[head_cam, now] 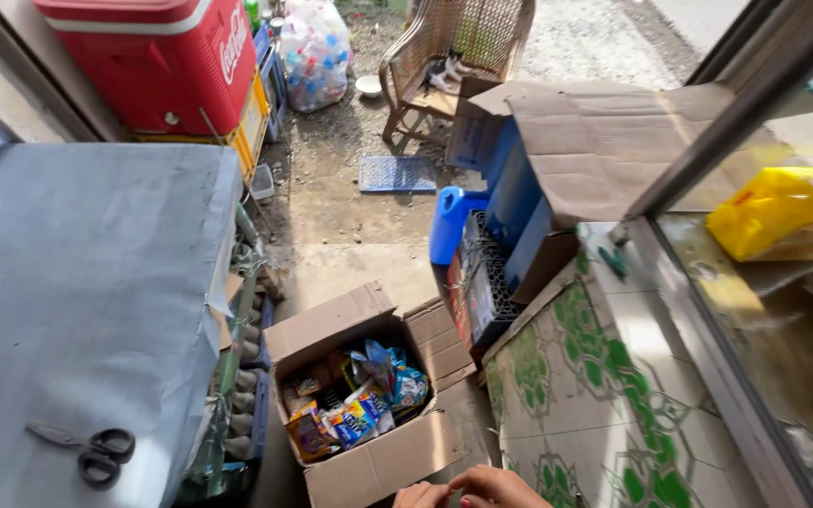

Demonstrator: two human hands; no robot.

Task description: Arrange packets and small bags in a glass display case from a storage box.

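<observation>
**Hands at box edge, bottom of frame**

Both hands low centre, mostly cut off by frame edge. Left hand point(420, 495) and right hand point(493, 487) close together, touching or nearly so, just beside near flap of box point(378, 461). Fingers curled inward; whether they hold anything can't be told – too little in view.

Box: cardboard, on floor, flaps open, approx. half full of snack packs point(355, 400), mixed colours. Sits between grey tabletop point(77, 282) on left and green-patterned tiled counter point(604, 395) on right.

Scissors point(87, 450), black handles, lie flat on tabletop near its front edge, well apart from hands.

Beyond: red cooler point(157, 61) top left; wicker chair point(458, 56) w/ cat point(444, 71) on seat; blue jug point(449, 221) beside stacked crates; yellow bag point(783, 212) behind glass at right.
</observation>
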